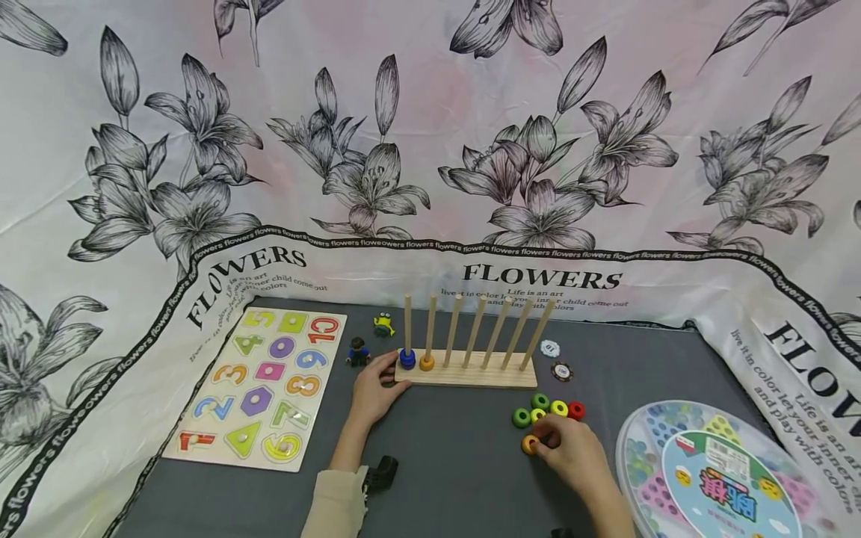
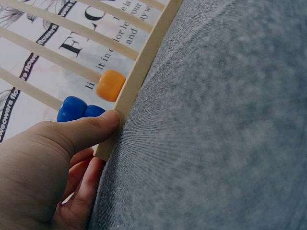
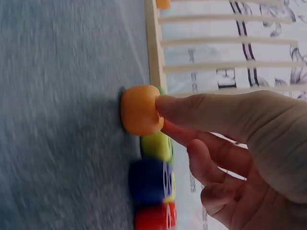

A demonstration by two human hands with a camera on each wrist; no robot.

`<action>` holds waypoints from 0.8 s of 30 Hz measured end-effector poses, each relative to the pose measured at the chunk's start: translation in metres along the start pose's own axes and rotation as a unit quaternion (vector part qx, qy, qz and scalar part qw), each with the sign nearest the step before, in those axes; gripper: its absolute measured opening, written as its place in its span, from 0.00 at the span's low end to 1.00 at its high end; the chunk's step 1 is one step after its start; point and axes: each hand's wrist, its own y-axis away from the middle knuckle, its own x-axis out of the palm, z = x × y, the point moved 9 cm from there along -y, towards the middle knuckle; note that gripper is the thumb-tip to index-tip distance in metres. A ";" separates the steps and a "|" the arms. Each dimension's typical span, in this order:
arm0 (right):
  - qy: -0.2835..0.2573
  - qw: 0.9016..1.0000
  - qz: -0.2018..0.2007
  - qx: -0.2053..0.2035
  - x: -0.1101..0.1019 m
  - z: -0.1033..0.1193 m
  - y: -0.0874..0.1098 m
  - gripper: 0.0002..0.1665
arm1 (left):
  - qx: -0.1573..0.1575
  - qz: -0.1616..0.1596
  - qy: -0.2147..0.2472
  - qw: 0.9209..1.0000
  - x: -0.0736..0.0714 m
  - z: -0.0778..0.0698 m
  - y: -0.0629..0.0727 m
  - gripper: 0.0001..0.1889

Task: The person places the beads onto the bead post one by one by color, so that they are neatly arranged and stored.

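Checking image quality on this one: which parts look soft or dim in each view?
Head: fairly evenly lit, the peg rack reads clearly; left wrist: grey cloth goes soft toward the right, while the threaded orange bead has cleaner edges; right wrist: dim overall, the blue bead and red bead look blurred.

Peg rack cut off above, red bead blurred, game box cut off below

A play corner (home or studio, one cannot tell): flower-printed cloth hangs behind a grey table set with a number puzzle and a pegged rack.
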 end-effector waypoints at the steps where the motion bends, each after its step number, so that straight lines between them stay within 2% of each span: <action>1: 0.002 1.000 0.005 -0.003 0.003 0.003 0.000 0.13 | 0.000 -0.001 -0.002 1.000 0.000 0.001 0.001 0.32; 6: -0.005 1.000 0.025 -0.006 0.018 0.014 0.003 0.13 | -0.002 0.000 -0.007 1.000 0.000 0.004 0.005 0.32; 10: -0.034 0.998 0.042 -0.010 0.024 0.019 0.003 0.11 | 0.003 0.000 -0.004 1.000 0.003 0.002 0.004 0.32; 19: -0.107 0.984 0.121 -0.080 0.040 0.026 0.002 0.18 | 0.006 0.003 0.001 1.000 0.003 -0.003 0.000 0.32; 24: -0.130 0.978 0.131 -0.102 0.041 0.029 0.001 0.16 | 0.005 -0.004 -0.003 1.000 0.000 -0.003 0.000 0.31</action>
